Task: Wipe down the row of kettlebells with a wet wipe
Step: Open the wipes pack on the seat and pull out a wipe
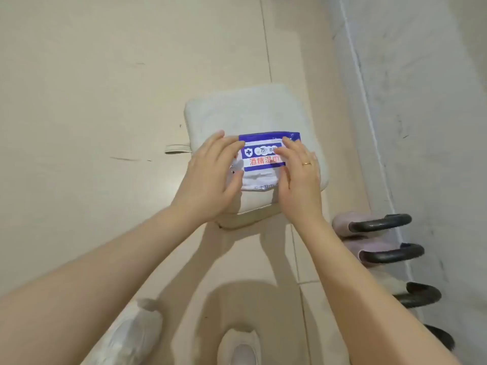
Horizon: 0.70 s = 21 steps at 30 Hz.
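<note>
In the lower right of the frame we see the row of kettlebells (390,262) standing on the floor, close beside the grey wall (421,101). Each one has a thick black handle on top. The two nearest the top of the row have pale pink bodies, the next looks whitish, and the last one at the bottom edge is mostly hidden by our right arm.

Near the middle of the frame lies the blue and white plastic pack of wet wipes (263,159) with red letters on it. It rests on top of a soft, square, cream-white padded stool (253,111).

Our left hand (210,180) lies on the left end of the pack. Its fingers are spread and nearly straight, pressing on the top, and the thumb touches the pack's lower left side. Our right hand (297,175) is on the right end. Its fingers are bent a little over the label, and the thumb sits at the lower edge of the pack. We cannot tell if they pinch the label's flap. A thin gold ring (306,163) is on one finger of the right hand.

The floor (105,101) is made of big beige tiles with a few dark marks. At the bottom of the frame we see our two white shoes (137,335).
</note>
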### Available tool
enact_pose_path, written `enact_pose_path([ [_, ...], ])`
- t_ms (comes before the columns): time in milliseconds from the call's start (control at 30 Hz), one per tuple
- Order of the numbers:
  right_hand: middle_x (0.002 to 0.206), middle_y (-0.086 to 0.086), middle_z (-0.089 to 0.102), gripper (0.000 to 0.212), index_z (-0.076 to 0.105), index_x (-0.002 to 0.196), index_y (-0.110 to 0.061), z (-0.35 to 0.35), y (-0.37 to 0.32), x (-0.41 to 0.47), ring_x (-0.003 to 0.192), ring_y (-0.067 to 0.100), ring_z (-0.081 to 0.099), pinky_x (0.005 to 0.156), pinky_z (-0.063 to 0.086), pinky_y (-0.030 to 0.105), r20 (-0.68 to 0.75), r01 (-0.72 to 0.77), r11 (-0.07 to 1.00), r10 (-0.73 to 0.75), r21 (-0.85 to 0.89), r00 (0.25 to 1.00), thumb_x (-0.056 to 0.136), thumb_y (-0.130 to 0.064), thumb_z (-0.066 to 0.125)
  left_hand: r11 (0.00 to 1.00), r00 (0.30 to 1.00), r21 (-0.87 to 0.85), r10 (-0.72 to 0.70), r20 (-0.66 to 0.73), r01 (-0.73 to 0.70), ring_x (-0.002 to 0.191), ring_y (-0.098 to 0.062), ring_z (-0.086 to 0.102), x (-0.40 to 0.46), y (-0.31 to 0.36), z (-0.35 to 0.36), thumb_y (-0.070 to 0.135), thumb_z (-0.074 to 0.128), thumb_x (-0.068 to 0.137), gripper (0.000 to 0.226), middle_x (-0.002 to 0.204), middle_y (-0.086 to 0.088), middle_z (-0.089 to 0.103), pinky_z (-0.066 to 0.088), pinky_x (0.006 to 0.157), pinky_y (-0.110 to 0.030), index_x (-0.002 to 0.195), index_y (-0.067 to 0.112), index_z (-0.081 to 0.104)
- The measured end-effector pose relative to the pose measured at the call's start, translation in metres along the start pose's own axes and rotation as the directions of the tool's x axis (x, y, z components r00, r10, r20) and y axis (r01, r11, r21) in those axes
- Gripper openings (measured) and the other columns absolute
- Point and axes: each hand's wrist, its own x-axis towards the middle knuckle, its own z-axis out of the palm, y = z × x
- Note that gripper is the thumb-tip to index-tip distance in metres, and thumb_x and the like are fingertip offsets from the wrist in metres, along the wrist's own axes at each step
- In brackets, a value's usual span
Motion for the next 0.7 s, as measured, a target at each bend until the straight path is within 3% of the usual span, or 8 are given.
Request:
enact_pose_path([
  [100, 0.142, 0.007, 0.045, 0.029, 0.058, 0.115, -0.010, 0.013, 0.015, 0.014, 0.134, 0.027, 0.037, 0.111, 0.027, 0.047, -0.006, 0.112, 0.988, -0.112, 0.105, 0.994, 0.089, -0.014, 0.046, 0.983, 0.981, 0.044, 0.179, -0.079, -0.176, 0.122, -0.031, 0.048, 0.021, -0.016, 0.019, 0.032, 0.048, 0.084, 0.049, 0.126, -0.017, 0.058, 0.031, 0.103, -0.032, 0.119, -0.001, 0.057],
  [167, 0.150, 0.005, 0.032, 0.035, 0.056, 0.117, -0.013, 0.017, 0.020, 0.018, 0.133, 0.022, 0.035, 0.104, 0.034, 0.037, 0.040, 0.104, 0.982, -0.111, 0.157, 0.993, 0.083, -0.017, 0.051, 0.971, 0.974, 0.089, 0.224, -0.040, -0.220, 0.117, -0.027, 0.052, 0.028, -0.025, 0.030, 0.037, 0.048, 0.082, 0.051, 0.122, -0.012, 0.061, 0.031, 0.098, -0.030, 0.118, 0.003, 0.057],
  [233, 0.154, 0.003, 0.022, 0.044, 0.053, 0.123, -0.017, 0.014, 0.024, 0.020, 0.135, 0.019, 0.030, 0.103, 0.034, 0.031, 0.112, 0.069, 0.985, -0.087, 0.156, 0.990, 0.079, -0.020, 0.053, 0.984, 0.989, 0.108, 0.143, -0.033, -0.138, 0.116, -0.023, 0.053, 0.028, -0.023, 0.038, 0.049, 0.046, 0.079, 0.058, 0.120, -0.005, 0.061, 0.023, 0.093, -0.024, 0.121, 0.010, 0.055],
  [300, 0.154, 0.000, 0.024, 0.051, 0.047, 0.132, -0.018, 0.005, 0.024, 0.017, 0.139, 0.017, 0.025, 0.109, 0.030, 0.034, 0.226, 0.030, 0.993, -0.056, 0.117, 0.973, 0.082, -0.019, 0.058, 0.988, 0.998, 0.137, 0.063, 0.015, -0.064, 0.118, -0.021, 0.052, 0.026, -0.015, 0.040, 0.058, 0.044, 0.075, 0.067, 0.123, -0.001, 0.060, 0.019, 0.092, -0.024, 0.124, 0.013, 0.053],
  [467, 0.150, -0.001, 0.033, 0.055, 0.045, 0.136, -0.019, -0.010, 0.025, 0.013, 0.139, 0.019, 0.025, 0.111, 0.021, 0.029, 0.316, 0.079, 0.995, -0.055, -0.066, 0.947, 0.085, -0.027, 0.063, 0.959, 0.984, 0.235, 0.130, 0.125, -0.157, 0.120, -0.021, 0.050, 0.034, -0.017, 0.040, 0.065, 0.043, 0.069, 0.075, 0.128, 0.002, 0.058, 0.018, 0.092, -0.027, 0.127, 0.019, 0.051],
  [567, 0.147, -0.001, 0.038, 0.049, 0.051, 0.132, -0.019, -0.011, 0.026, 0.015, 0.135, 0.018, 0.030, 0.108, 0.025, 0.027, 0.307, 0.053, 0.998, -0.041, -0.032, 0.951, 0.085, -0.028, 0.064, 0.980, 0.988, 0.146, 0.126, 0.090, -0.139, 0.117, -0.017, 0.049, 0.035, -0.025, 0.042, 0.063, 0.046, 0.064, 0.079, 0.124, 0.007, 0.058, 0.016, 0.090, -0.021, 0.132, 0.022, 0.043],
  [700, 0.137, 0.001, 0.047, 0.032, 0.061, 0.121, -0.020, -0.013, 0.022, 0.018, 0.121, 0.018, 0.046, 0.096, 0.035, 0.025, 0.244, -0.015, 0.999, 0.003, 0.048, 0.970, 0.092, -0.030, 0.053, 0.997, 0.996, -0.046, 0.070, 0.055, -0.067, 0.111, -0.018, 0.054, 0.033, -0.023, 0.043, 0.060, 0.051, 0.060, 0.096, 0.126, 0.008, 0.060, 0.016, 0.091, -0.018, 0.140, 0.013, 0.030],
])
